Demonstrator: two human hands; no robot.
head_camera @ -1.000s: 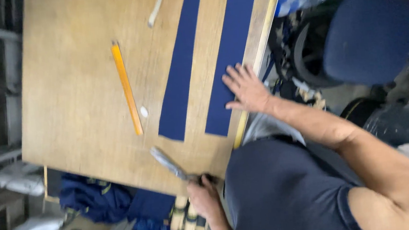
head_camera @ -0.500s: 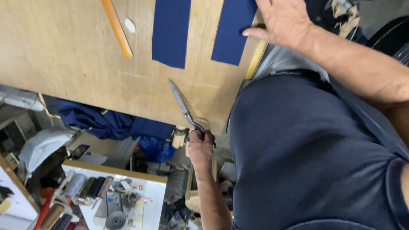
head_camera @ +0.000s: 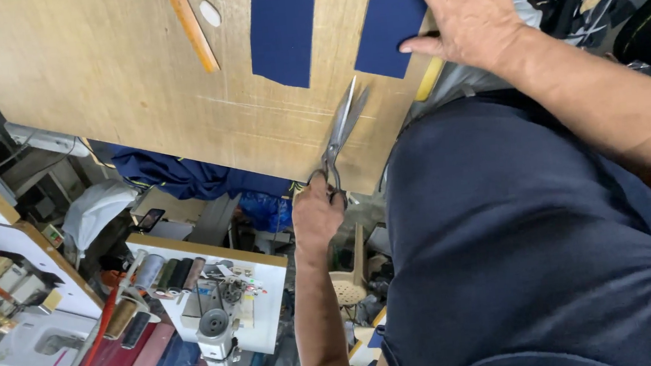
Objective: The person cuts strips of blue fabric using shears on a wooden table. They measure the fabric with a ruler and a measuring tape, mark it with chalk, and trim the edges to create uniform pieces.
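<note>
My right hand (head_camera: 471, 9) lies flat, fingers spread, on the near end of a dark blue fabric strip (head_camera: 388, 24) at the wooden table's (head_camera: 98, 93) edge. A second blue strip (head_camera: 284, 22) lies parallel to its left. My left hand (head_camera: 316, 215) grips the handles of metal scissors (head_camera: 342, 126) below the table edge. The blades are slightly parted, rest over the wood and point up toward the strip under my right hand. The tips stop just short of the fabric.
An orange ruler (head_camera: 190, 26) and a white chalk piece (head_camera: 209, 13) lie left of the strips. A yellow strip (head_camera: 430, 79) runs along the table edge. Below the table are blue cloth (head_camera: 184, 180), a white stand with thread spools (head_camera: 193, 289) and a sewing machine (head_camera: 18, 343).
The scissors have swung from pointing up-left to pointing up-right toward the strip under my right hand, and sit higher on the table. My right hand stays on that strip. The view has dropped closer.
</note>
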